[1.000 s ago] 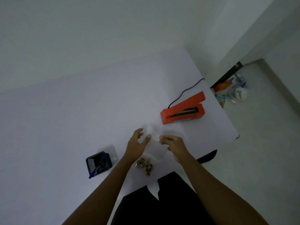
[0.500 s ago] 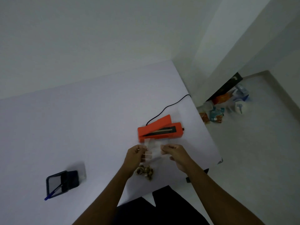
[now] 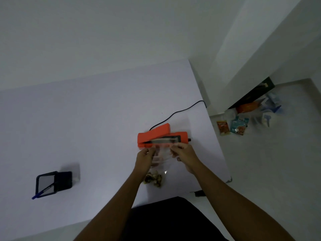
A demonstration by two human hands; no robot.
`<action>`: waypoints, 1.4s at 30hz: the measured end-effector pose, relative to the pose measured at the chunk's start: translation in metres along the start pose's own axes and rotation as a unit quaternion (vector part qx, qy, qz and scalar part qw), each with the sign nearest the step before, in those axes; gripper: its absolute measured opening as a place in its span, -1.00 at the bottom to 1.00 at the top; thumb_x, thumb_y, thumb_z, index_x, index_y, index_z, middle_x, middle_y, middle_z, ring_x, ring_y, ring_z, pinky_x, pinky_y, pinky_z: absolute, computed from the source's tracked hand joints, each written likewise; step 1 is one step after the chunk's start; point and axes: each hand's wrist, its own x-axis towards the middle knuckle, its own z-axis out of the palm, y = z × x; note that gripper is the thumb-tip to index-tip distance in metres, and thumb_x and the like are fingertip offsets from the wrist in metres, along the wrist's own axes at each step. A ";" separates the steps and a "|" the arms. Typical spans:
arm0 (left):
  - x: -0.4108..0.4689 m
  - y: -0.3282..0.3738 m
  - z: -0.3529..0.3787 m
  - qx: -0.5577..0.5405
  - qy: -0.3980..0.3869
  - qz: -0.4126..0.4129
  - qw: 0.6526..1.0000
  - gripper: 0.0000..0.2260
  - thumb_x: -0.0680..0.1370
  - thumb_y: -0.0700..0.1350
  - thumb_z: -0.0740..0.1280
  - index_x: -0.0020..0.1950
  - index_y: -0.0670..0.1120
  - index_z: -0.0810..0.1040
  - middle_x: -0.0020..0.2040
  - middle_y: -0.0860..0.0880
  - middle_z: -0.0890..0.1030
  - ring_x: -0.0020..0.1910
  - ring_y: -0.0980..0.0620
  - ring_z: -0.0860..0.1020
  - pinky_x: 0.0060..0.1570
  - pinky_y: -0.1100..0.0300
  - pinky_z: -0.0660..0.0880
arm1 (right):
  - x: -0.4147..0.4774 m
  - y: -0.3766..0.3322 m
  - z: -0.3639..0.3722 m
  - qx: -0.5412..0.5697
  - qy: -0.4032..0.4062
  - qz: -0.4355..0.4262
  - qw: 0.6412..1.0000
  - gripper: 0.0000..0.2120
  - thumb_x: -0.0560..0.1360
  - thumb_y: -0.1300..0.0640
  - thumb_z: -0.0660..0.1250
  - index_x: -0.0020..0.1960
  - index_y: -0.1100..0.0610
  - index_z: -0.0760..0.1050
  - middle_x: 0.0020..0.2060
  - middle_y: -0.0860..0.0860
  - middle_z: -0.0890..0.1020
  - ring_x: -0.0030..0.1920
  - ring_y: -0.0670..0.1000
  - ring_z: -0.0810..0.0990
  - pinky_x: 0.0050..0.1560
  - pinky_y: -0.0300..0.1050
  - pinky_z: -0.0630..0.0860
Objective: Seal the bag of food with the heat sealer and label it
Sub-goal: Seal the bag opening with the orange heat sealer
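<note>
- A clear plastic bag (image 3: 162,154) is stretched between a person's two hands, its open top edge lying at the front lip of the heat sealer and its bottom trailing back toward the body.
- The brownish food (image 3: 153,179) sits bunched in the bag's lower end, just below the left wrist.
- The left hand (image 3: 145,159) pinches the bag's upper left corner with curled fingers; the right hand (image 3: 184,153) grips the upper right corner the same way.
- The orange heat sealer (image 3: 162,137) stands just beyond the fingertips, its lid raised and the dark sealing strip exposed.
- Its black cord (image 3: 177,112) runs away past the right hand to the table's far edge.
- The white table (image 3: 86,127) carries a black pen holder (image 3: 53,182) with a blue pen (image 3: 40,193), well off to the left of the left arm.
- Food packets (image 3: 238,125) lie on the floor to the right of the right hand.
</note>
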 end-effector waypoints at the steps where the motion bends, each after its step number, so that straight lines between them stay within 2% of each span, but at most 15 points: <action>1: 0.002 -0.001 0.001 0.000 0.003 -0.001 1.000 -0.74 0.63 -0.06 0.23 0.04 -0.24 0.59 -0.10 -0.11 0.69 -0.16 -0.11 0.70 -0.17 0.02 0.63 | 0.002 0.000 0.002 -0.008 0.003 -0.009 1.000 -0.79 0.54 0.15 0.35 -0.10 0.32 0.60 -0.28 0.11 0.62 -0.36 -0.05 0.53 -0.37 -0.25 0.40; 4: 0.007 -0.006 0.001 0.008 0.016 0.005 1.000 -0.74 0.61 -0.05 0.28 0.03 -0.24 0.61 -0.08 -0.14 0.69 -0.13 -0.11 0.69 -0.18 0.05 0.64 | 0.010 0.001 0.007 -0.025 0.015 -0.033 0.999 -0.80 0.54 0.21 0.35 -0.14 0.37 0.60 -0.32 0.11 0.60 -0.41 -0.09 0.51 -0.41 -0.35 0.42; 7: 0.015 -0.010 0.001 0.011 0.038 0.013 0.999 -0.77 0.60 -0.07 0.29 0.01 -0.21 0.64 -0.10 -0.15 0.71 -0.13 -0.12 0.69 -0.26 0.08 0.65 | 0.017 0.008 0.012 -0.037 0.027 -0.036 0.998 -0.82 0.52 0.21 0.36 -0.23 0.26 0.61 -0.35 0.07 0.61 -0.37 -0.05 0.53 -0.29 -0.24 0.49; 9: 0.019 -0.010 0.001 0.008 0.053 0.001 0.999 -0.77 0.61 -0.10 0.27 0.01 -0.23 0.62 -0.10 -0.17 0.70 -0.14 -0.12 0.69 -0.27 0.06 0.65 | 0.021 0.012 0.014 -0.041 0.033 -0.032 0.998 -0.81 0.51 0.22 0.37 -0.26 0.23 0.60 -0.37 0.06 0.60 -0.38 -0.06 0.52 -0.29 -0.23 0.49; 13: 0.027 -0.010 0.004 0.024 0.065 -0.002 0.998 -0.79 0.60 -0.14 0.28 -0.06 -0.26 0.61 -0.11 -0.25 0.67 -0.12 -0.21 0.67 -0.12 -0.11 0.65 | 0.024 0.015 0.018 -0.036 0.055 -0.039 0.997 -0.80 0.50 0.17 0.40 -0.21 0.29 0.61 -0.36 0.09 0.62 -0.39 -0.07 0.52 -0.34 -0.25 0.47; 15: 0.031 -0.012 0.005 0.020 0.072 0.002 0.997 -0.79 0.58 -0.16 0.30 -0.08 -0.29 0.62 -0.12 -0.29 0.67 -0.14 -0.24 0.67 -0.13 -0.12 0.65 | 0.024 0.018 0.019 -0.027 0.068 -0.040 0.997 -0.80 0.49 0.15 0.42 -0.18 0.31 0.63 -0.33 0.13 0.63 -0.38 -0.04 0.54 -0.35 -0.23 0.49; 18: 0.034 -0.012 0.005 0.009 0.080 0.004 0.997 -0.82 0.57 -0.13 0.33 -0.13 -0.20 0.64 -0.19 -0.19 0.71 -0.20 -0.16 0.70 -0.14 -0.08 0.65 | 0.023 0.019 0.020 -0.004 0.082 -0.039 0.996 -0.80 0.48 0.13 0.45 -0.10 0.30 0.64 -0.28 0.16 0.66 -0.33 -0.03 0.60 -0.33 -0.23 0.54; 23: 0.037 -0.011 0.008 0.001 0.099 -0.008 0.995 -0.83 0.56 -0.10 0.35 -0.19 -0.12 0.63 -0.21 -0.14 0.71 -0.21 -0.12 0.70 -0.14 -0.10 0.65 | 0.021 0.024 0.021 0.034 0.099 -0.023 0.994 -0.81 0.49 0.10 0.42 0.01 0.22 0.63 -0.19 0.21 0.70 -0.21 0.11 0.69 -0.17 -0.08 0.63; 26: 0.038 -0.012 0.009 -0.004 0.106 -0.018 0.994 -0.84 0.55 -0.09 0.37 -0.18 -0.12 0.63 -0.20 -0.15 0.70 -0.20 -0.13 0.70 -0.14 -0.14 0.65 | 0.020 0.028 0.020 0.038 0.115 -0.009 0.993 -0.83 0.49 0.12 0.40 -0.07 0.23 0.65 -0.22 0.22 0.71 -0.20 0.19 0.69 -0.11 0.03 0.64; 28: 0.037 -0.012 0.010 -0.008 0.104 -0.017 0.994 -0.85 0.54 -0.07 0.37 -0.17 -0.11 0.63 -0.19 -0.14 0.71 -0.20 -0.12 0.70 -0.13 -0.12 0.65 | 0.020 0.029 0.019 0.030 0.125 -0.001 0.992 -0.82 0.48 0.14 0.39 -0.14 0.26 0.66 -0.26 0.22 0.70 -0.25 0.16 0.68 -0.09 0.06 0.63; 33: 0.034 -0.014 0.012 -0.012 0.090 -0.011 0.996 -0.81 0.55 -0.01 0.36 -0.14 -0.12 0.61 -0.13 -0.18 0.69 -0.14 -0.17 0.68 -0.14 -0.10 0.65 | 0.014 0.025 0.020 0.032 0.142 0.002 0.989 -0.84 0.47 0.18 0.38 -0.23 0.22 0.66 -0.30 0.18 0.70 -0.34 0.01 0.62 -0.20 -0.11 0.57; 36: 0.033 -0.014 0.013 -0.020 0.092 -0.023 0.995 -0.80 0.55 -0.03 0.36 -0.12 -0.15 0.60 -0.10 -0.19 0.68 -0.12 -0.18 0.67 -0.21 0.00 0.65 | 0.012 0.023 0.020 0.041 0.153 0.003 0.987 -0.82 0.47 0.17 0.38 -0.28 0.18 0.65 -0.33 0.14 0.70 -0.38 -0.04 0.60 -0.25 -0.21 0.51; 42: 0.035 -0.013 0.015 -0.015 0.111 -0.014 0.994 -0.86 0.55 -0.03 0.35 -0.13 -0.08 0.58 -0.13 -0.13 0.69 -0.12 -0.13 0.68 -0.08 -0.10 0.64 | 0.015 0.025 0.021 0.056 0.171 0.011 0.984 -0.83 0.46 0.13 0.42 -0.29 0.13 0.64 -0.32 0.13 0.70 -0.33 0.01 0.64 -0.19 -0.11 0.58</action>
